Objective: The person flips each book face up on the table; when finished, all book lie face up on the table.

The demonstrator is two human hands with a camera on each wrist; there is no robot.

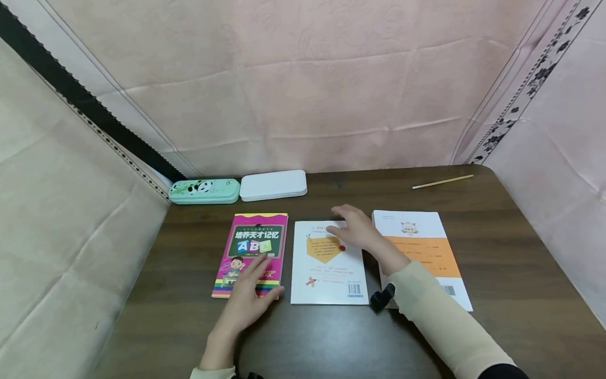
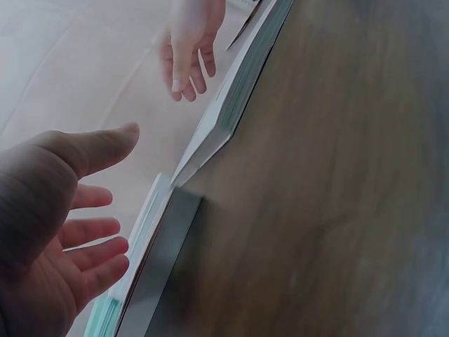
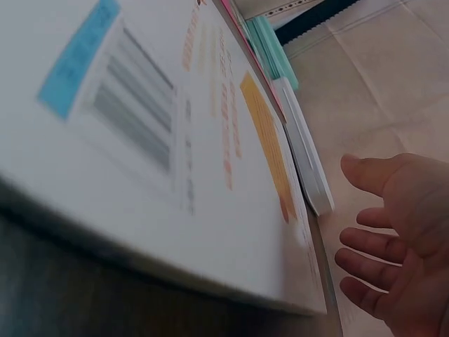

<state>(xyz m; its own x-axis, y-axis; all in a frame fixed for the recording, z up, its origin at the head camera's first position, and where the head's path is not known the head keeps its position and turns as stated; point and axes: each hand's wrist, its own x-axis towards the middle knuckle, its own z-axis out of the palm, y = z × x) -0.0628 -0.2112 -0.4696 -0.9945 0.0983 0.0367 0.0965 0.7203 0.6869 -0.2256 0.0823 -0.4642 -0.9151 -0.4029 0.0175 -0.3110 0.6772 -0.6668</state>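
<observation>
Three books lie mid-frame; left hand (image 1: pixel 248 300) flat over pink book (image 1: pixel 253 247), right hand (image 1: pixel 355 229) flat over white book (image 1: pixel 326 263), neither gripping. Next needs a proper grip.

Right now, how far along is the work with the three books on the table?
Three books lie flat in a row: pink book, middle white book, orange-banded book. The left hand rests open on the pink book; the right hand hovers open over the middle one. Neither book is gripped or lifted, so any stacking or moving is yet to come.
</observation>
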